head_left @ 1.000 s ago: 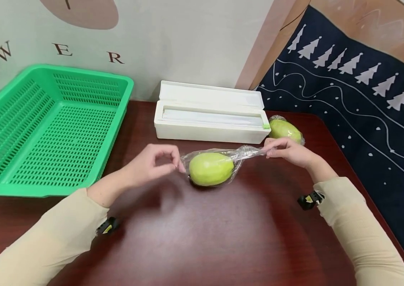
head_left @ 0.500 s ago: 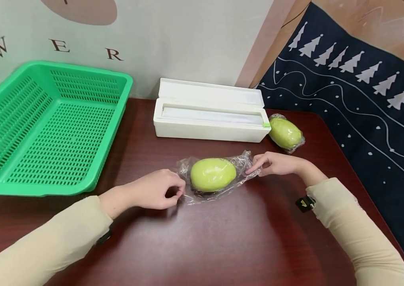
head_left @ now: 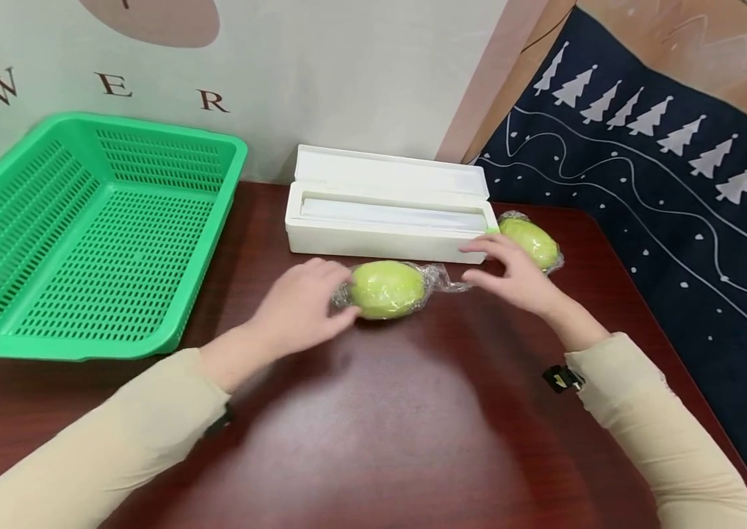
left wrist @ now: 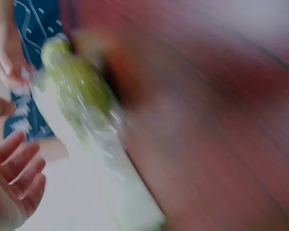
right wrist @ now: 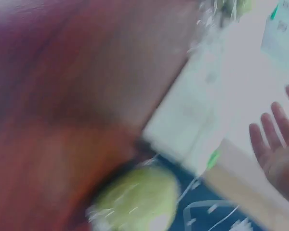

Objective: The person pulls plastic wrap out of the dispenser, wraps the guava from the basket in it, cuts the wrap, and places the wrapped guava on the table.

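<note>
A yellow-green oval fruit [head_left: 388, 289], snug in clear cling film, lies mid-table in front of the white box. The film's twisted tail [head_left: 439, 278] points right. At the fruit's left end, my left hand [head_left: 300, 305] is spread, thumb and fingers either side of the bunched film. Its loose fingers also show in the left wrist view, beside the blurred fruit [left wrist: 84, 84]. My right hand [head_left: 518, 279] is spread just right of the tail, thumb close to the tip. Straight fingers of the right hand [right wrist: 279, 154] appear in the right wrist view.
The white cling-film box [head_left: 386, 244] stands lid up at the back, with a green tab at its right end. Beside it lies a second wrapped fruit [head_left: 533, 241], partly behind my right hand. A green slotted basket [head_left: 128, 257] stands at the left.
Both hands have gone from holding the film's ends to spread fingers. The film, spread out half a second ago, now hugs the fruit, which has shifted slightly toward the box.
</note>
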### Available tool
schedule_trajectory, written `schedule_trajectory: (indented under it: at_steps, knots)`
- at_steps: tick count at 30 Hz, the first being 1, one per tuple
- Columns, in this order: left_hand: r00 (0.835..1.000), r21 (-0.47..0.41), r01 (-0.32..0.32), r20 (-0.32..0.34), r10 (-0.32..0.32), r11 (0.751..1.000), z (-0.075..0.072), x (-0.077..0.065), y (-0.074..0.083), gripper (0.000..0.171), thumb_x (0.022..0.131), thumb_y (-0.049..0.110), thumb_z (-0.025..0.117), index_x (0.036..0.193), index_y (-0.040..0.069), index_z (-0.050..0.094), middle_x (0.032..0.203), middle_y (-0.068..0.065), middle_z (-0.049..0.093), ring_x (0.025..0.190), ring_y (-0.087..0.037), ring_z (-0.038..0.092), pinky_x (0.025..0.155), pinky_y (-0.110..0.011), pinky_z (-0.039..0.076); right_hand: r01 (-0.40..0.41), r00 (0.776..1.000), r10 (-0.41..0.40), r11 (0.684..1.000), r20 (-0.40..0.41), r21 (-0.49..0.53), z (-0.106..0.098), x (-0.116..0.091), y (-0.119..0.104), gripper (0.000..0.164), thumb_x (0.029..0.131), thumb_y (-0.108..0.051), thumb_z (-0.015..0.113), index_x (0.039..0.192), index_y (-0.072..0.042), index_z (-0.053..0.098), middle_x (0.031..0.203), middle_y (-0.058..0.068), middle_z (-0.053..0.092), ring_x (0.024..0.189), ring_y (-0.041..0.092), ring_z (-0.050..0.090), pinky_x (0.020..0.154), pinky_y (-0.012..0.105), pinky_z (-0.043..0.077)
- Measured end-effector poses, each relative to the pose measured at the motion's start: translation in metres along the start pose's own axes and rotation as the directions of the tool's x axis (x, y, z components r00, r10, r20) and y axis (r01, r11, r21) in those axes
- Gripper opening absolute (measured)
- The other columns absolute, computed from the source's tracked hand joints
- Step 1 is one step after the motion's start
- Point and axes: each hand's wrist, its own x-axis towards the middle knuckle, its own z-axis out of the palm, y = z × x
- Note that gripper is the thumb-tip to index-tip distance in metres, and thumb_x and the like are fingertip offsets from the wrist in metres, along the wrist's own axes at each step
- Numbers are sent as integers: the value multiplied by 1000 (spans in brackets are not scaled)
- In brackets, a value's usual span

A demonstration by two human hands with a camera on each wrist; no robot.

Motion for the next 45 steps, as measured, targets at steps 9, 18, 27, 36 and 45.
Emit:
schedule_trajectory:
  at_steps: [9, 18, 27, 36, 45]
  knots:
    - [995, 69, 10, 94, -16, 998, 18, 38, 19, 50, 87, 32, 65, 127, 4, 56, 129, -13, 57, 119, -28, 53, 99, -41, 43, 117, 990, -103, 982, 100, -146, 39, 20, -28, 57, 81, -25, 72, 131, -3, 53, 134, 15, 51, 125, 28, 47, 103, 44, 40]
    - [995, 5, -9, -101, 9, 1000, 24, 42, 7, 19, 88, 13, 60, 103, 7, 70, 105, -6, 70, 99, -23, 64, 82, -36, 53, 103, 992, -109, 990, -63, -95, 48, 32, -31, 23, 84, -12, 68, 105, -2, 69, 110, 13, 65, 106, 27, 59, 91, 40, 48]
    - [964, 26, -64, -257, 69, 998, 35, 44, 0, 10, 86, 8, 60, 88, 9, 70, 91, -2, 72, 85, -20, 67, 67, -34, 55, 127, 991, -127, 992, -46, 12, 54, 34, -28, 21, 82, -12, 70, 101, -3, 65, 101, 12, 66, 100, 25, 58, 90, 40, 47]
    - [981, -22, -28, -192, 23, 999, 33, 45, -2, 14, 86, 17, 61, 93, 9, 69, 95, -4, 71, 89, -20, 66, 69, -35, 55, 137, 990, -137, 990, -20, 19, 53, 43, -25, 32, 81, -11, 71, 111, 1, 66, 115, 16, 65, 112, 29, 57, 99, 41, 43]
    - [955, 39, -142, -258, 147, 989, 36, 44, -7, 12, 86, 14, 64, 96, 8, 69, 93, -4, 71, 87, -21, 67, 69, -34, 56, 160, 976, -166, 986, -140, -53, 59, 46, -26, 8, 82, -4, 69, 89, -2, 72, 94, 12, 72, 89, 24, 67, 78, 38, 55]
